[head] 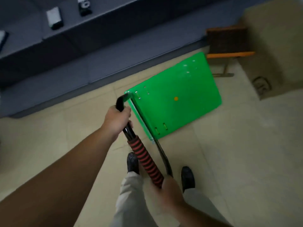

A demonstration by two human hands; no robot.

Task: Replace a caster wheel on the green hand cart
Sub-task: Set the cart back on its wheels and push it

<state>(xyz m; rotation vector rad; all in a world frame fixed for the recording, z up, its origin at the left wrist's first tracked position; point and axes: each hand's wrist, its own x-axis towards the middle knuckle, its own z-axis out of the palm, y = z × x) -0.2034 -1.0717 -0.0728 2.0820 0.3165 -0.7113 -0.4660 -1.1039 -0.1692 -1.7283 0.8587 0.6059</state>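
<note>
**Operator:** What have I got hold of?

**Guide:** Your right grip (165, 192) is clenched round the near end of the handle (146, 159). Your left grip (117, 118) clasps its far bend.

**Operator:** And the cart?

**Guide:** The cart (173, 99) lies deck-up on the floor just ahead of you, casters hidden beneath. I judge you must tip it over. Hold both ends firmly, turn it slowly, and steer clear of the stool (229, 54) beyond.

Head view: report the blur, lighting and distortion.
Head view: soft all over, the right hand at the foam grip most smeared; dim, darkest on the grey shelving up top, the green cart deck brightest; wide-angle stretch swells the left forearm.
</note>
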